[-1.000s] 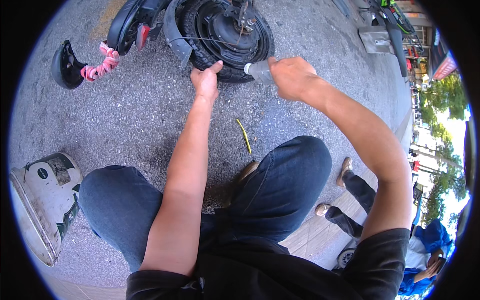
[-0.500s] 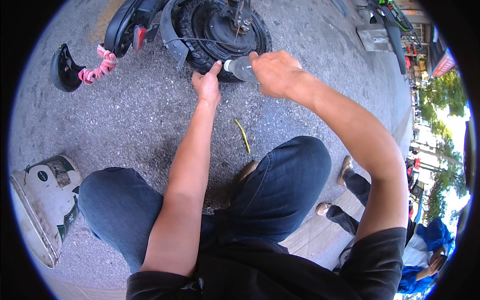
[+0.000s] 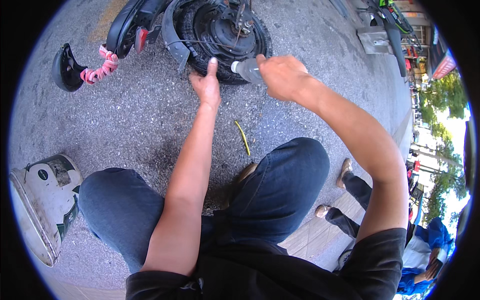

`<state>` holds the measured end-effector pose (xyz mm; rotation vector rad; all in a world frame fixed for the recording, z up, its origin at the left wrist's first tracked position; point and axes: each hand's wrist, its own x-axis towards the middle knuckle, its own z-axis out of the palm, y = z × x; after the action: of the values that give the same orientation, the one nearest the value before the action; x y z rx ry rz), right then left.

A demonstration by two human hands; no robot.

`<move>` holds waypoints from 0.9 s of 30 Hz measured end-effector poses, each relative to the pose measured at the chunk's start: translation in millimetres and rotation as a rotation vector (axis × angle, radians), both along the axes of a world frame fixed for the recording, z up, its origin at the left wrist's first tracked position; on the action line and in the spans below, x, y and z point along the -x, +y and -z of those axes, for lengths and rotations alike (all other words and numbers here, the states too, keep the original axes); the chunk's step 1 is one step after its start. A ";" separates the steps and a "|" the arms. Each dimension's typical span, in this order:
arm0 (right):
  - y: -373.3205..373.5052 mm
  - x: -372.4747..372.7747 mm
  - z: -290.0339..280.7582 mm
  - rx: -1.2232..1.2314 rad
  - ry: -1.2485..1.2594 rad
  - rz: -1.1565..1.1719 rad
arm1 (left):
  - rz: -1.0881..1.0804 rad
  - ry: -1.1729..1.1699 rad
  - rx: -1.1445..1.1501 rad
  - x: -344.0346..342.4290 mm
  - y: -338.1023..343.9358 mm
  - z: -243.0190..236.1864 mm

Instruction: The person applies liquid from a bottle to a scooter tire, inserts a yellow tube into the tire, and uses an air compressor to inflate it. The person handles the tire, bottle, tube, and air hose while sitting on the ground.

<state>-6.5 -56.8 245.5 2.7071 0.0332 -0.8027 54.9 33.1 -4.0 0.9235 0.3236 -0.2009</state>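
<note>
My left hand [image 3: 205,85] grips the lower left edge of a black wheel's tire [image 3: 197,50], thumb raised on top. My right hand [image 3: 282,75] is closed around a translucent plastic bottle [image 3: 246,71], its white cap end pointing left at the lower part of the tire, beside my left thumb. The wheel lies low at the top, with a dark hub [image 3: 225,32], bolts and a thin cable across it; a curved grey fender [image 3: 177,47] wraps its left side. A thin yellow strip [image 3: 242,137] lies on the asphalt [image 3: 125,115] below my hands.
Left of the wheel are black vehicle parts [image 3: 122,27] and pink cloth [image 3: 100,72]. A dirty white bucket [image 3: 45,200] sits by my left knee. At right, a person in blue [image 3: 425,250] holds a phone beside my right arm; farther back are vehicles and trees [image 3: 442,100].
My right hand and bottle first moved left along the tire, then slightly back right. My left hand has shifted a little along the tire's edge.
</note>
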 end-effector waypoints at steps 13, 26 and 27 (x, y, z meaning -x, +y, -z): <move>-10.9 5.4 -1.8 0.080 0.102 0.046 | 0.165 0.030 -0.008 -20.4 17.8 -4.8; 6.9 -13.6 3.3 0.008 0.002 -0.026 | 0.049 0.045 0.102 10.2 -2.2 4.2; 4.5 -11.9 3.6 0.010 -0.004 -0.039 | 0.066 0.054 0.096 4.9 0.0 2.8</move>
<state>5.4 -52.3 241.9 2.6897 0.0799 -0.7846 50.0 33.1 -6.9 0.8353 0.3309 -0.2999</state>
